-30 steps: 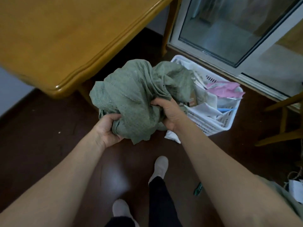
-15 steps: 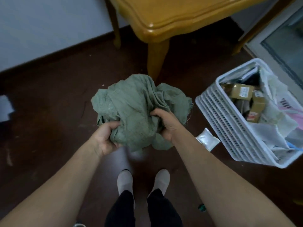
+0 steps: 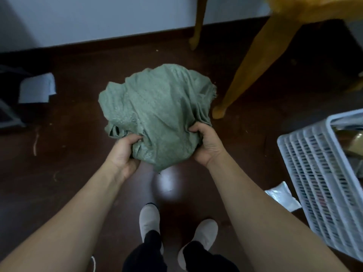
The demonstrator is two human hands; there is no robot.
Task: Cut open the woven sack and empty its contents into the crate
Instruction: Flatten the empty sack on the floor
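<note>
Far out to the left of the left hand, a pale sheet of paper (image 3: 36,90) lies on the dark brown floor (image 3: 74,138), close to the edge of view and near some dark, blurred items that cannot be made out. The left hand (image 3: 125,152) is closed in a fist on the lower left folds of the woven sack (image 3: 157,112), its fingers (image 3: 131,138) curled into the cloth. The green sack is crumpled into a loose bundle held off the floor, rising ahead of both hands and filling the space between them, with a small corner hanging down below the wrists. The right hand (image 3: 206,143) clamps the lower right side of the bundle in the same way, thumb pressed into the fabric. Below the hands, between the two bare forearms, a bright glare spot shows on the floor, and farther down stand two feet in light slippers (image 3: 150,217) with dark trouser legs. Just beyond the right hand, a yellow wooden table leg (image 3: 253,61) slants down to the floor, a second leg standing farther off by the pale wall. To the right of the right forearm a small silvery packet (image 3: 281,195) lies on the floor, just beside the white slatted crate (image 3: 322,173), which sits well apart from the sack at the right edge with blurred contents inside.
</note>
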